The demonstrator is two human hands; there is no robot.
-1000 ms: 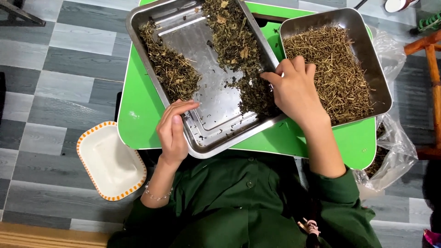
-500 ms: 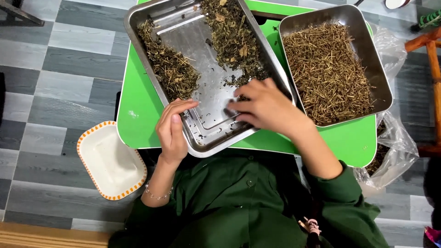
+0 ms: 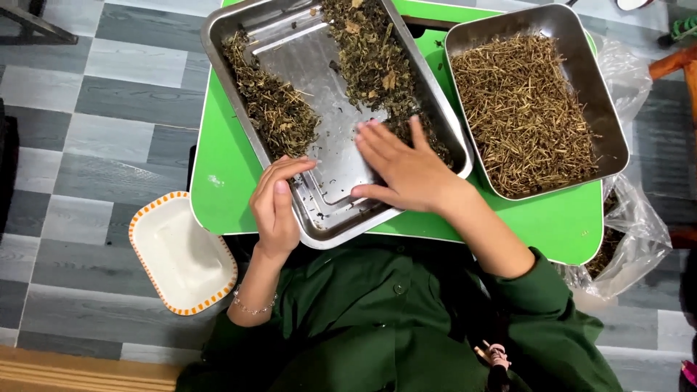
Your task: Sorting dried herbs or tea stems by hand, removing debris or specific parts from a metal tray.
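A large steel tray (image 3: 319,87) lies tilted on a green table (image 3: 225,167). It holds two piles of dark dried herbs: one on the left (image 3: 272,109), one on the right (image 3: 377,65). My right hand (image 3: 403,167) lies flat inside the tray, fingers spread and pointing left, next to the lower end of the right pile. My left hand (image 3: 276,203) curls over the tray's near left rim, fingers bent, close to the left pile. A second steel tray (image 3: 610,138) to the right is full of pale dried stems (image 3: 523,109).
A white dish with an orange-dashed rim (image 3: 181,254) sits on the grey tiled floor at the left. A clear plastic bag (image 3: 632,232) with more dried material hangs off the table's right side. A wooden piece (image 3: 671,62) shows at the far right.
My right hand has moved left from the right tray's edge into the middle of the big tray and flattened out. The left hand has stayed on the rim.
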